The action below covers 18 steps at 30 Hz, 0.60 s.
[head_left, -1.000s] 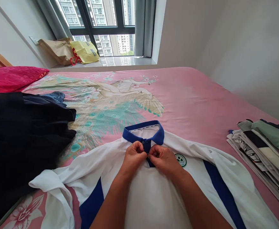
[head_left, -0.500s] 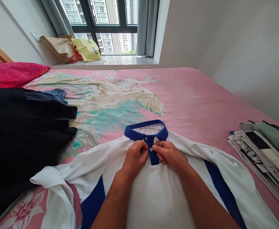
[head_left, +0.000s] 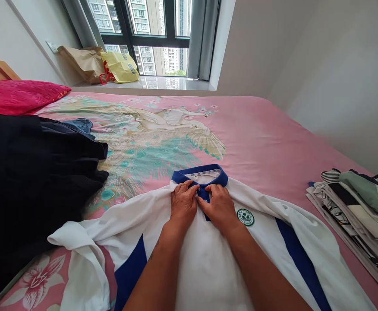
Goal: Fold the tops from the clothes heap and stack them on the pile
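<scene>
A white long-sleeved polo shirt with a blue collar and blue side panels lies face up, spread on the bed. My left hand rests flat on its chest just under the collar, left of the blue button placket. On the other side my right hand lies across the placket's right edge, fingers stretched out and thumb on the placket. Both hands are open, and they partly cover the placket. A round green badge shows on the shirt to the right of my right hand.
Dark garments are heaped on the left, near a red pillow. A stack of folded clothes sits at the right. The pink patterned bedsheet reaches the windowsill, where a brown paper bag and yellow bag stand.
My fingers have let go of the placket's button and flattened onto the shirt beside the collar. The green badge, mostly covered before, now shows. The view has shifted slightly.
</scene>
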Each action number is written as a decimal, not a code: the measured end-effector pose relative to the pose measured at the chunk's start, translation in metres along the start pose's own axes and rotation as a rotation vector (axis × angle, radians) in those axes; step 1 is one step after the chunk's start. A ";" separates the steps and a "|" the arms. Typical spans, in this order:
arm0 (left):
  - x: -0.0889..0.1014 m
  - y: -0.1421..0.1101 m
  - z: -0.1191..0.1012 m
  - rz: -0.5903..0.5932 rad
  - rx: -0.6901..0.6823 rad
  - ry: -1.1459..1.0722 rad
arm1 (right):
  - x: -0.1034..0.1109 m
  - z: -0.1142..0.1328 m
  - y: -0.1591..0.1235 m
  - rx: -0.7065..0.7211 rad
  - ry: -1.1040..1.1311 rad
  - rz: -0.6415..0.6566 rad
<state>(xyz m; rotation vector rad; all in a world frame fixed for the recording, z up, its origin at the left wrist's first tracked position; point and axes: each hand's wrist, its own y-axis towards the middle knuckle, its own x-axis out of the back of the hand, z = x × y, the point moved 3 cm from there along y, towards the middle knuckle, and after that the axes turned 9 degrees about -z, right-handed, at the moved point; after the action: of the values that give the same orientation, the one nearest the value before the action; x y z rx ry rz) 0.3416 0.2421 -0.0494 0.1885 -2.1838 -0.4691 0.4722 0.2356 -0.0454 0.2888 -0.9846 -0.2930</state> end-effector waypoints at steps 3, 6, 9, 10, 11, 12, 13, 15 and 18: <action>-0.002 0.000 0.002 0.016 -0.069 0.012 | -0.003 0.001 0.002 -0.011 -0.045 -0.034; -0.008 0.002 0.004 0.024 -0.054 0.032 | -0.005 -0.002 0.002 -0.044 -0.001 -0.071; -0.011 0.008 0.004 -0.006 0.030 0.084 | -0.007 -0.007 0.000 -0.081 0.101 -0.099; -0.011 0.011 0.003 -0.006 0.052 0.111 | -0.007 -0.009 0.000 -0.097 0.139 -0.107; -0.008 0.015 0.001 0.007 0.061 0.144 | -0.006 -0.010 -0.001 -0.112 0.177 -0.113; -0.005 0.018 -0.001 0.031 0.059 0.177 | -0.005 -0.010 -0.001 -0.127 0.220 -0.119; 0.001 0.022 -0.005 0.058 0.045 0.207 | -0.004 -0.011 -0.002 -0.145 0.278 -0.121; 0.019 0.028 -0.014 0.101 -0.009 0.247 | 0.000 -0.010 -0.004 -0.186 0.416 -0.118; 0.053 0.023 -0.036 0.113 -0.134 0.249 | 0.012 -0.008 -0.014 -0.234 0.575 -0.110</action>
<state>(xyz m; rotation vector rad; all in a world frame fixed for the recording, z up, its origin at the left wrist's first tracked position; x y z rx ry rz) 0.3381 0.2376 0.0183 0.0467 -1.9018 -0.4988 0.4833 0.2188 -0.0458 0.1959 -0.3636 -0.3939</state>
